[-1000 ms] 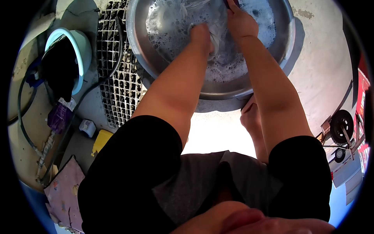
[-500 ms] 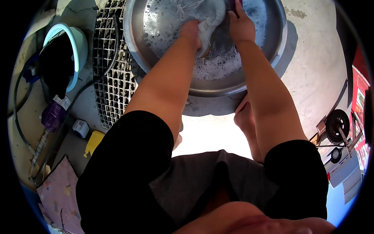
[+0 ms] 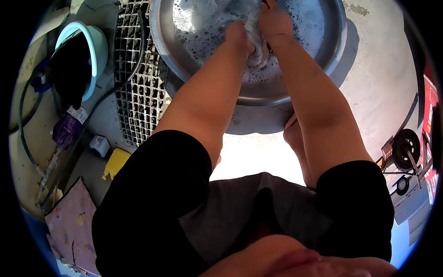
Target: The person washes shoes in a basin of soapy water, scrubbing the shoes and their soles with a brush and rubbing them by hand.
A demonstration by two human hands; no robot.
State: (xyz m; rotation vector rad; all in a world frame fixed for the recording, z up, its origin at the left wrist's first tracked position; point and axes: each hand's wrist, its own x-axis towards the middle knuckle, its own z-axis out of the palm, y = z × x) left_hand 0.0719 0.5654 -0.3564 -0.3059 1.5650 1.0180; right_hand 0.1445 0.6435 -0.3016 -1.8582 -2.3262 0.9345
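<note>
A wide metal basin (image 3: 265, 94) holds sudsy water (image 3: 203, 44) at the top of the view. In it, my left hand (image 3: 238, 37) is closed on a wet, pale grey shoe (image 3: 254, 59), whose heel end points towards me. The shoe's far part is blurred and partly hidden by water and hands. My right hand (image 3: 276, 22) is closed just right of the shoe, around the dark handle (image 3: 264, 3) of what looks like a brush. The working end of that brush cannot be made out.
Left of the basin lies a metal grate (image 3: 138, 92) with a black hose (image 3: 131, 76) across it. A light-blue bucket (image 3: 94, 60) with dark cloth, a purple packet (image 3: 65, 131) and a yellow object (image 3: 116, 162) are farther left. A wheeled frame (image 3: 406, 150) stands at right.
My right hand has moved left, up against the shoe. My left hand and the shoe have shifted slightly right in view. The whole view has tilted a little.
</note>
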